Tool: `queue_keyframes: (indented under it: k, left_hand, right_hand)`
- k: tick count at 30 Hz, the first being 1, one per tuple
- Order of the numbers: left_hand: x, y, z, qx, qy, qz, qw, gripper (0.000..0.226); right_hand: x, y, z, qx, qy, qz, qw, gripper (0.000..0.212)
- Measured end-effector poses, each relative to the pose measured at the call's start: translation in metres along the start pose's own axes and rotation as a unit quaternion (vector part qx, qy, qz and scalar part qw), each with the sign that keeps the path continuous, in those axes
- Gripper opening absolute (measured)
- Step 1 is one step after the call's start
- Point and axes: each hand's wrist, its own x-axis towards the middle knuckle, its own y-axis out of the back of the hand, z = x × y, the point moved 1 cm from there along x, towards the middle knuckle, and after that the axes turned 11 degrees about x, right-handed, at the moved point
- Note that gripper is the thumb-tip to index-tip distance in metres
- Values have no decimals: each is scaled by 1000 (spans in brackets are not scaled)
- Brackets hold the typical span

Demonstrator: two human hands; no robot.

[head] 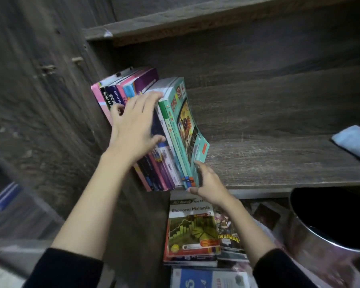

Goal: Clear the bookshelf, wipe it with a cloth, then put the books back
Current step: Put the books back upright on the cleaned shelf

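Observation:
A row of books (166, 129) stands at the left end of a dark wooden shelf (268, 163), leaning against the side panel. My left hand (133, 129) lies flat over the spines in the middle of the row, fingers spread and straight. My right hand (208, 181) grips the bottom front corner of the rightmost teal book (185, 121), thumb against its cover. A light blue cloth (353, 140) lies on the same shelf at the far right.
Below the shelf lies a pile of books, topped by a green "Ekonomi Malaysia" book (192, 229). A shiny metal bin (328, 242) stands at the lower right. The shelf above (216, 19) overhangs. Most of the shelf board right of the books is bare.

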Motion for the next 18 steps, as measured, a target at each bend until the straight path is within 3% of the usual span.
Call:
queue_keyframes:
  k: [4,8,14,18]
  left_hand:
    - [-8,-4,-9,104,44,41,993,98]
    - [-4,-4,-13,109,76,-6,991,96]
    - [-3,-5,-7,65,94,-5,993,83]
    - [-6,-7,-6,-1,103,36,994,70]
  right_hand:
    - [-8,8,-39,3,75,11,997,92]
    - [-5,25,-97,8,155,60,986,89]
    - [10,6,-114,-88,14,17,996,123]
    - [8,-1,-102,-67,-6,61,996,111]
